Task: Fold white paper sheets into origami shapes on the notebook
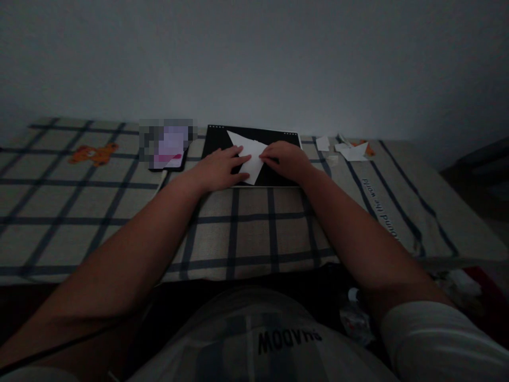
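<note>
A folded sheet of white paper (251, 151) lies on a black board with punched holes along its far edge (214, 139), close to the wall. My left hand (225, 167) rests with fingers spread, its fingertips pressing on the paper's left side. My right hand (287, 159) pinches the paper's right edge between thumb and fingers. The paper has a pointed corner at the upper left and narrows toward the near side. Part of its right side is hidden under my right hand.
A phone (170, 148) with a lit screen lies at the left, a cable beside it. Farther left is an orange bear figure (94, 154). Folded paper (353, 152) and paper scraps (323, 143) lie at the right. A plastic bottle (356, 318) stands below the checked tablecloth's (254, 233) edge.
</note>
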{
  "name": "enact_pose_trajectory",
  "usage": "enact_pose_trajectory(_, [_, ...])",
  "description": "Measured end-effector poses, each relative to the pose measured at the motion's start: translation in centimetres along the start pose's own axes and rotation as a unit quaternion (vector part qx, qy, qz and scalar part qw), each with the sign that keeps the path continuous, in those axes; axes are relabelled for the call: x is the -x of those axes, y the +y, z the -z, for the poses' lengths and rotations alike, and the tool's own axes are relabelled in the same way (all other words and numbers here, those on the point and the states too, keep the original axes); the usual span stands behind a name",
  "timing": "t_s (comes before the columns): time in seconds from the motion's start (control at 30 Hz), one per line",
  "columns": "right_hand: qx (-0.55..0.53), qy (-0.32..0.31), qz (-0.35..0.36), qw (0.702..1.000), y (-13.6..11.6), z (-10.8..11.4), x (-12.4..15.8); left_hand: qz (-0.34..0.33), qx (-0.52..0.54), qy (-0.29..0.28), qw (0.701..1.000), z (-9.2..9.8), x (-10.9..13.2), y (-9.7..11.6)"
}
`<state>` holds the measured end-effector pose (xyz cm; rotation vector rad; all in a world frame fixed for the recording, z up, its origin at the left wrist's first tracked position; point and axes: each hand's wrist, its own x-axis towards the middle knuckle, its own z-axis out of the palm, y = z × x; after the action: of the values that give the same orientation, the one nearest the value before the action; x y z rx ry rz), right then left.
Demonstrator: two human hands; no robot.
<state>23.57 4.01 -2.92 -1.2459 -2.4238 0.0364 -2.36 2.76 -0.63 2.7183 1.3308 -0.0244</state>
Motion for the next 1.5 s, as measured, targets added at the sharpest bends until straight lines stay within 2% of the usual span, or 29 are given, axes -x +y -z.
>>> enact_pose_trajectory(0.1, [0.011,-0.034,-0.013,0.999,-0.6,0.2,0.0,-0.001,-0.002,-0.006,1.0,-0.1,-0.1,-0.1])
enact_pose_trajectory(0.53, [0.006,-0.069,-0.054,0.996,-1.0,0.5,0.4,0.006,-0.014,-0.007,1.0,-0.3,-0.1,-0.2])
enact_pose_trajectory(0.8, [0.037,-0.138,-0.089,0.986,-2.4,0.7,0.3,0.013,-0.015,-0.018,1.0,0.1,0.0,0.2])
enact_pose_trajectory(1.27, [0.02,-0.123,-0.11,0.986,-2.1,1.2,0.1,0.023,-0.012,-0.019,0.999,0.2,0.2,0.6])
enact_pose_trajectory(1.5, [0.021,-0.124,-0.106,0.986,-2.1,0.7,0.2,0.022,-0.006,-0.009,1.0,0.0,0.1,0.3])
